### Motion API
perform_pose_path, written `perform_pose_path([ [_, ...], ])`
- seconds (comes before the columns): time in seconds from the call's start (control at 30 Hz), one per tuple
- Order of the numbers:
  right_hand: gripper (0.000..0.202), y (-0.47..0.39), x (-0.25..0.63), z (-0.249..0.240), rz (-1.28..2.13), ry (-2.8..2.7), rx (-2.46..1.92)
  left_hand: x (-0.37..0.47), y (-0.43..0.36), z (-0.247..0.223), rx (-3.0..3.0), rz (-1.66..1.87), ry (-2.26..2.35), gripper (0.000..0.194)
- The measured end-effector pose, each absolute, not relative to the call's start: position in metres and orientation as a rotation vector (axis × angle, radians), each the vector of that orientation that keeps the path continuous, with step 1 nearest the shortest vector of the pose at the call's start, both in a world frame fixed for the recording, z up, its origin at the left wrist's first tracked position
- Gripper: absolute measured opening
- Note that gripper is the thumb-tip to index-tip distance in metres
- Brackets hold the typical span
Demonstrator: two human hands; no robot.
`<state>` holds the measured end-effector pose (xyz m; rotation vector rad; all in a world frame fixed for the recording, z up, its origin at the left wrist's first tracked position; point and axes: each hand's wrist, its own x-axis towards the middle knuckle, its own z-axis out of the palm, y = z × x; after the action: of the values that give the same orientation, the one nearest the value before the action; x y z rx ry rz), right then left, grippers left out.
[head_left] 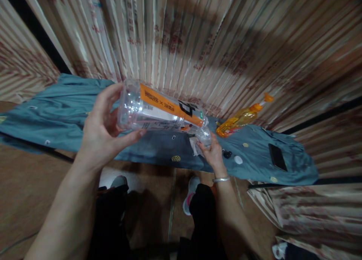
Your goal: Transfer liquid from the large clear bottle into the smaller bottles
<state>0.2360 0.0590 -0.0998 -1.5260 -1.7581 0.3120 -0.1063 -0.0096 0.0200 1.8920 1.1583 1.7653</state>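
A large clear plastic bottle [161, 111] with an orange and white label is held on its side above the cloth-covered table [152, 146]. My left hand [103, 128] is wrapped round its base end, fingers behind and thumb along the lower side. The neck end points right and slightly down. At that neck my right hand [212, 152], with a silver bracelet at the wrist, has its fingers closed on the bottle. A crumpled white tissue-like piece [195, 146] shows just left of my right fingers; whether they touch it I cannot tell.
An orange pump bottle [239, 120] stands beyond my right hand. Nearer lie a small black object [227, 154], a white round disc [238, 160] and a dark phone-like slab [278, 157]. Pleated patterned curtains [181, 37] hang behind the table, with dark frame bars at the sides.
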Motion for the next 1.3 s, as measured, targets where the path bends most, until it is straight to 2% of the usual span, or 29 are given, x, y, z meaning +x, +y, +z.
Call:
perform_pose_path([
  [1.3, 0.058, 0.056, 0.233, -0.093, 0.355, -1.705, -1.546, -0.096, -0.008, 0.022, 1.919, 1.811, 1.147, 0.104],
])
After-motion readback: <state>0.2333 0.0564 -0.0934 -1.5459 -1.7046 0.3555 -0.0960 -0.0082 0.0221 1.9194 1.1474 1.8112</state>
